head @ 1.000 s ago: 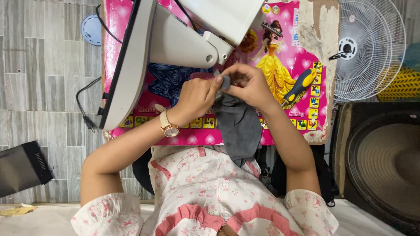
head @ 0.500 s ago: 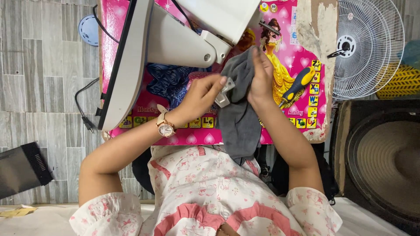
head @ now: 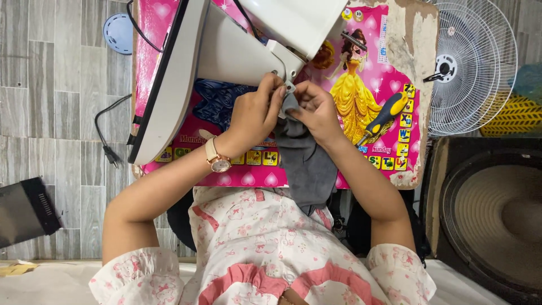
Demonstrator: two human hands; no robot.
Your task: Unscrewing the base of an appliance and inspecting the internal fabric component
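A white sewing machine (head: pixel 226 51) stands on a pink picture-covered table (head: pixel 389 68). A grey piece of cloth (head: pixel 307 164) hangs from the machine's needle end down over the table's near edge. My left hand (head: pixel 254 113), with a watch on its wrist, pinches the cloth's top edge right below the machine's head. My right hand (head: pixel 316 110) grips the same cloth edge from the other side, fingers curled. The needle itself is hidden behind my fingers.
A screwdriver with a yellow and black handle (head: pixel 384 116) lies on the table to the right. A white fan guard (head: pixel 471 62) and a large round speaker (head: pixel 497 220) stand at the right. A black box (head: pixel 25 212) and a power cord (head: pixel 107 135) lie on the tiled floor.
The cloth was lifted high by my right hand half a second ago; now both hands have brought its top edge down and close under the machine's head.
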